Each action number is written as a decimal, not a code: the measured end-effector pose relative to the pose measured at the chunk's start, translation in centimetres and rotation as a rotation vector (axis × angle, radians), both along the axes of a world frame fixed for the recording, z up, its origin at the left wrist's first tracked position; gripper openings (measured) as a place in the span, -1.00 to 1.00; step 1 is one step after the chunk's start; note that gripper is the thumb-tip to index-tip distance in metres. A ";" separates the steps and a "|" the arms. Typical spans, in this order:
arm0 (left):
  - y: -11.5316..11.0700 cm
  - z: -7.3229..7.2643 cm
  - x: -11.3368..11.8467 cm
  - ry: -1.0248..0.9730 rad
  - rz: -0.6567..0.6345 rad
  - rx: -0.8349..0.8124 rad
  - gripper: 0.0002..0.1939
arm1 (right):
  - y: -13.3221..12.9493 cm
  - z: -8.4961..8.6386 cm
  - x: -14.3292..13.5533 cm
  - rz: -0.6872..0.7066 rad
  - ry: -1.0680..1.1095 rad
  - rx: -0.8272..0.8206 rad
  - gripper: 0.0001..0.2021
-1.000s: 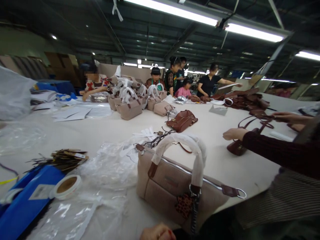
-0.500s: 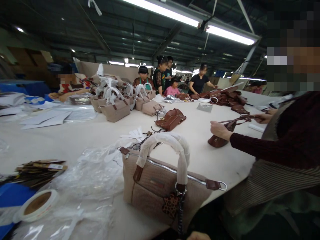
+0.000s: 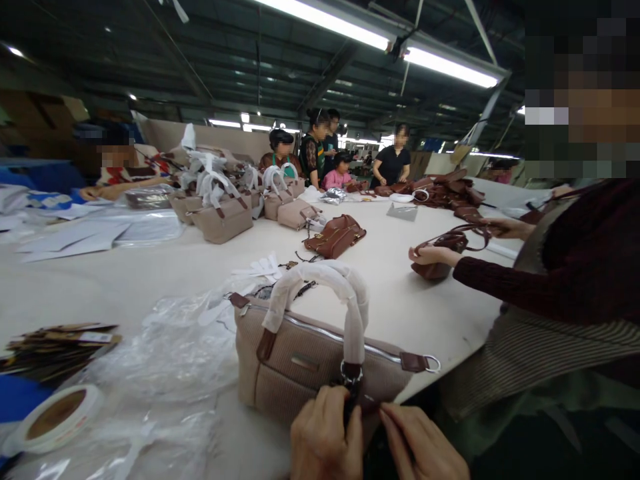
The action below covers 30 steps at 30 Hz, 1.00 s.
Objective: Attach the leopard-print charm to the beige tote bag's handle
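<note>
Handbag [image 3: 307,380] stands beyond left hand [image 3: 326,430], pinching dark strap [image 3: 351,400], and right hand [image 3: 424,440], grip unclear.

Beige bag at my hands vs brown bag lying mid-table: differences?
Pose: the beige bag stands upright; the brown bag lies low.
Handles: the beige bag's white-wrapped handles arch up; the brown bag shows none raised.
Contact: left hand and right hand are at the beige bag; no hand touches the brown bag.
Shared: both are on the table.

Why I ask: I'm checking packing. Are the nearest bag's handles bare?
No, the handles of the nearest bag are wrapped in white, with only brown ends showing.
</note>
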<state>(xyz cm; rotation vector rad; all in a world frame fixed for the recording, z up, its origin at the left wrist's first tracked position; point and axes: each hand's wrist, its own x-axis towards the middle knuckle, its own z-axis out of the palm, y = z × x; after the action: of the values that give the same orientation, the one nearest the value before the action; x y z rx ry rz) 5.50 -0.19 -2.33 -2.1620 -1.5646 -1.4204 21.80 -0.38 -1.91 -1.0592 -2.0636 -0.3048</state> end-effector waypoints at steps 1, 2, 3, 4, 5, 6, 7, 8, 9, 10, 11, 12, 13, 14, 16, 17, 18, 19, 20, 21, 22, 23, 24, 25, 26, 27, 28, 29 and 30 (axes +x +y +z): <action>0.0 0.0 -0.1 -0.032 -0.024 -0.025 -0.91 | 0.1 -0.1 0.1 -0.022 -0.026 0.011 -0.84; -0.1 0.0 -0.2 -0.059 -0.039 -0.041 -0.91 | 0.1 -0.1 0.0 -0.048 -0.038 0.017 -0.84; -0.1 0.0 -0.3 -0.077 -0.043 -0.043 -0.92 | 0.0 -0.1 -0.1 -0.068 -0.050 0.020 -0.85; -0.2 0.0 -0.3 -0.090 -0.037 -0.034 -0.93 | -0.1 0.1 -0.3 -0.085 -0.060 0.025 -0.85; -0.2 0.0 -0.2 -0.098 -0.026 -0.017 -0.93 | -0.1 0.2 -0.6 -0.096 -0.072 0.034 -0.84; -0.3 -0.1 -0.1 -0.103 -0.015 0.003 -0.93 | -0.2 0.5 -0.8 -0.106 -0.083 0.041 -0.83; -0.3 -0.1 0.0 -0.102 -0.012 0.025 -0.93 | -0.3 0.7 -1.0 -0.116 -0.095 0.047 -0.82; -0.3 -0.2 0.2 -0.099 -0.010 0.044 -0.93 | -0.3 0.9 -1.2 -0.122 -0.107 0.056 -0.81; -0.3 -0.2 0.3 -0.095 -0.008 0.060 -0.93 | -0.3 1.1 -1.3 -0.123 -0.120 0.068 -0.81; -0.3 -0.3 0.5 -0.090 -0.006 0.074 -0.93 | -0.3 1.3 -1.5 -0.120 -0.131 0.078 -0.80; -0.4 -0.4 0.5 -0.084 -0.006 0.084 -0.93 | -0.3 1.5 -1.6 -0.114 -0.137 0.083 -0.80; -0.4 -0.4 0.6 -0.077 -0.011 0.090 -0.93 | -0.2 1.6 -1.7 -0.104 -0.139 0.086 -0.80; -0.5 -0.5 0.6 -0.071 -0.019 0.094 -0.93 | -0.2 1.7 -1.8 -0.091 -0.135 0.091 -0.80; -0.5 -0.5 0.5 -0.068 -0.033 0.097 -0.92 | -0.1 1.8 -2.0 -0.087 -0.126 0.089 -0.79; -0.5 -0.4 0.1 -0.068 -0.055 0.098 -0.88 | -0.1 1.9 -2.2 -0.105 -0.103 0.074 -0.78; -0.5 -0.4 -0.2 -0.067 -0.043 0.098 -0.86 | -0.1 2.0 -2.3 -0.114 -0.099 0.070 -0.77; -0.4 -0.3 -0.5 -0.060 -0.011 0.095 -0.85 | -0.1 2.1 -2.4 -0.119 -0.103 0.066 -0.76; -0.3 -0.2 -0.9 -0.042 0.029 0.092 -0.84 | 0.0 2.2 -2.5 -0.124 -0.112 0.061 -0.76; -0.2 -0.1 -1.1 -0.016 0.066 0.088 -0.85 | 0.0 2.3 -2.5 -0.129 -0.122 0.056 -0.75; 0.0 0.0 -1.4 0.013 0.097 0.088 -0.85 | 0.0 2.3 -2.6 -0.136 -0.130 0.055 -0.73; 0.2 0.1 -1.6 0.039 0.115 0.093 -0.83 | 0.1 2.4 -2.6 -0.150 -0.135 0.053 -0.71; 0.4 0.2 -1.7 0.056 0.121 0.095 -0.82 | 0.2 2.4 -2.5 -0.170 -0.135 0.048 -0.69; 0.5 0.3 -1.8 0.062 0.120 0.095 -0.80 | 0.3 2.5 -2.5 -0.189 -0.136 0.041 -0.68; 0.6 0.4 -1.8 0.058 0.120 0.086 -0.78 | 0.3 2.5 -2.4 -0.195 -0.145 0.036 -0.67; 0.8 0.4 -1.8 0.049 0.117 0.072 -0.78 | 0.4 2.6 -2.3 -0.189 -0.163 0.031 -0.68; 0.8 0.4 -1.7 0.041 0.109 0.054 -0.78 | 0.5 2.6 -2.1 -0.178 -0.185 0.023 -0.70; 0.9 0.5 -1.7 0.034 0.098 0.038 -0.79 | 0.6 2.6 -2.0 -0.165 -0.207 0.011 -0.72; 0.9 0.5 -1.7 0.028 0.088 0.026 -0.80 | 0.6 2.6 -1.9 -0.154 -0.226 0.001 -0.75; 0.9 0.5 -1.7 0.023 0.081 0.018 -0.81 | 0.7 2.6 -1.8 -0.148 -0.239 -0.007 -0.77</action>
<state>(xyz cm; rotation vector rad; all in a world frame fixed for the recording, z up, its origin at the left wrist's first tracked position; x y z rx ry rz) 3.84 0.72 -1.82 -2.0715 -1.6056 -1.3756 19.97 0.32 0.74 -1.2329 -2.1996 -0.5214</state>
